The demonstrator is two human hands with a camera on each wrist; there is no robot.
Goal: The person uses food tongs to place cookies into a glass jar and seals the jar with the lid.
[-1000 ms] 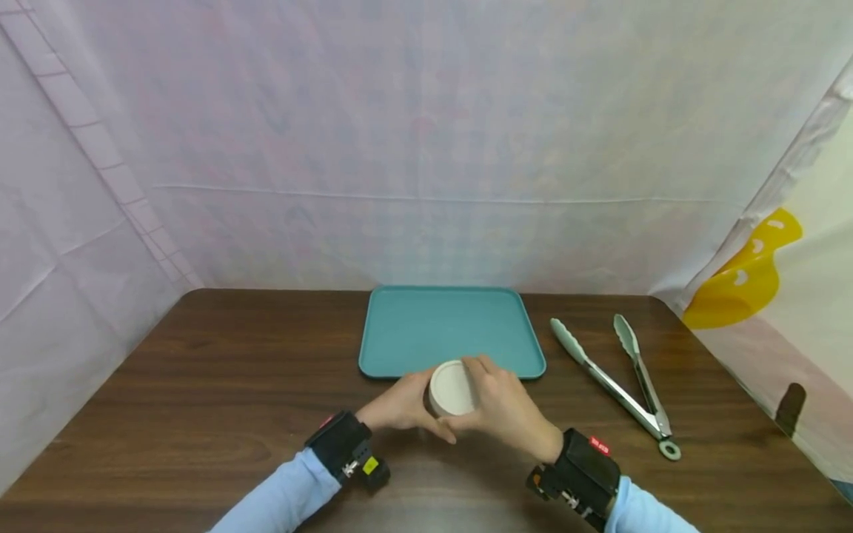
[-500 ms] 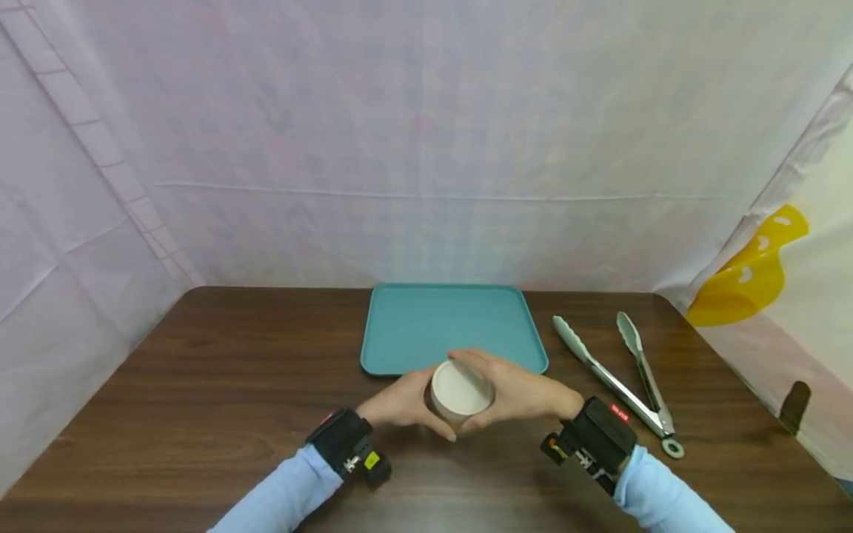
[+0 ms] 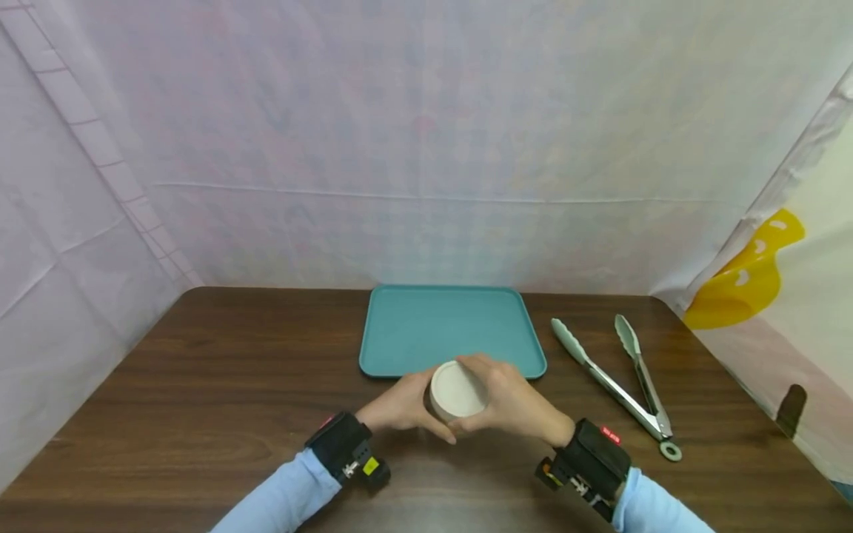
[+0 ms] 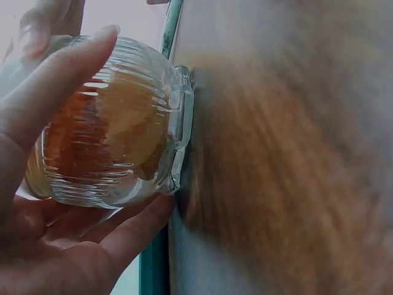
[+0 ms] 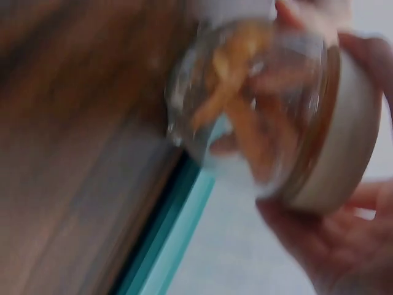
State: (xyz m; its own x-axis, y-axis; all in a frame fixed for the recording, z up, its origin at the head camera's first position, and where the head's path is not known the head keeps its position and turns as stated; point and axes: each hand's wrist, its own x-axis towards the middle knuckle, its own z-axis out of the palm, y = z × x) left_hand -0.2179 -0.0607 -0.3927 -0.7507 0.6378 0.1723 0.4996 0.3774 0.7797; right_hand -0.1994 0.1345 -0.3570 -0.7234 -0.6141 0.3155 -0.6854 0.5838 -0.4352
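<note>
A ribbed clear glass jar (image 4: 116,129) with orange-brown pieces inside stands upright at the front edge of the tray, its base appearing to meet the table. On top is a cream-white lid (image 3: 457,390). My left hand (image 3: 403,403) grips the jar's glass body from the left, thumb on the near side. From the right, my right hand (image 3: 513,402) holds the lid, its fingers and thumb curled round the rim. The head view hides most of the glass behind the lid and hands. In the right wrist view the jar is blurred.
A teal tray (image 3: 453,326) lies flat just behind the jar on the brown wooden table (image 3: 200,400). Right of the tray rest metal tongs (image 3: 620,392) with spread arms and pale grey tips. A pale cloth (image 3: 426,148) hangs behind the table.
My right hand turned on the lid, its wrist swinging out to the right and then partway back. The left hand has kept its hold on the jar in nearly the same spot.
</note>
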